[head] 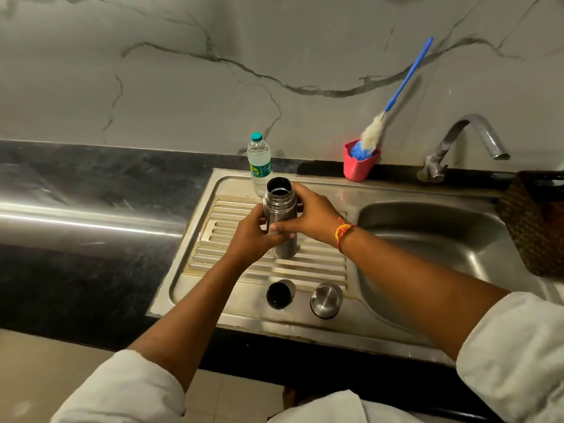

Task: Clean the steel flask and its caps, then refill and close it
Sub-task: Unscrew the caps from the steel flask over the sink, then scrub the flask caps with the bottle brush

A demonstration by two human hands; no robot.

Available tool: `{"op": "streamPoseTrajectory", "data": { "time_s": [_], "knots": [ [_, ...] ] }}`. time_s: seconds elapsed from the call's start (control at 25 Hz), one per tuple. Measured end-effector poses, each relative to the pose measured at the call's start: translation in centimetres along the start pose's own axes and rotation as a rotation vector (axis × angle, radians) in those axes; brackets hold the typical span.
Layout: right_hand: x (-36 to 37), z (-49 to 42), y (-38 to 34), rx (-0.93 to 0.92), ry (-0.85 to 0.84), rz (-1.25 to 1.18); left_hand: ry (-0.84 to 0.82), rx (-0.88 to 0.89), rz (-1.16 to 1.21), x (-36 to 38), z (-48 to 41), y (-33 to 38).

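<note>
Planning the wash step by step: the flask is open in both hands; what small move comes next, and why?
Probably lift the steel flask, gripped upright by the left hand and right hand, over the sink basin beneath the tap. Its mouth is open and the black cap and steel cap lie off, so rinsing seems due.

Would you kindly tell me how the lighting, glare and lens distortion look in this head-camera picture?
Head view: the light is dim and fairly even, and a bright glare band streaks the black counter left of the sink. Head view, edges: wide-angle bowing bends the counter's lines and stretches the sleeves at the bottom corners. Head view, centre: the flask, gripped by the left hand and right hand, is sharp.
</note>
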State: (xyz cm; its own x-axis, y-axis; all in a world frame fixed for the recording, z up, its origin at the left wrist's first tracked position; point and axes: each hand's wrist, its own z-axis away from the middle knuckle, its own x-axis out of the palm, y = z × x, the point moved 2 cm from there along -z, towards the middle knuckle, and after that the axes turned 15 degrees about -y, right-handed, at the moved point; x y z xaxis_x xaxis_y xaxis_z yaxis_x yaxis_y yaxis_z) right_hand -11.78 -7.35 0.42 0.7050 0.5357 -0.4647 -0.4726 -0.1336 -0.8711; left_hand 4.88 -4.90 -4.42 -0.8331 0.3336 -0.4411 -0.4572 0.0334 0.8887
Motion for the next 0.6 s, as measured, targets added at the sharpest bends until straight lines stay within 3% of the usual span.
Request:
{"op": "streamPoseTrajectory", "data": {
  "time_s": [0.6],
  "knots": [
    [0.17, -0.14, 0.97, 0.087, -0.037, -0.011, -0.067, 0.019, 0.076, 0.71, -1.02, -0.92]
  ]
}}
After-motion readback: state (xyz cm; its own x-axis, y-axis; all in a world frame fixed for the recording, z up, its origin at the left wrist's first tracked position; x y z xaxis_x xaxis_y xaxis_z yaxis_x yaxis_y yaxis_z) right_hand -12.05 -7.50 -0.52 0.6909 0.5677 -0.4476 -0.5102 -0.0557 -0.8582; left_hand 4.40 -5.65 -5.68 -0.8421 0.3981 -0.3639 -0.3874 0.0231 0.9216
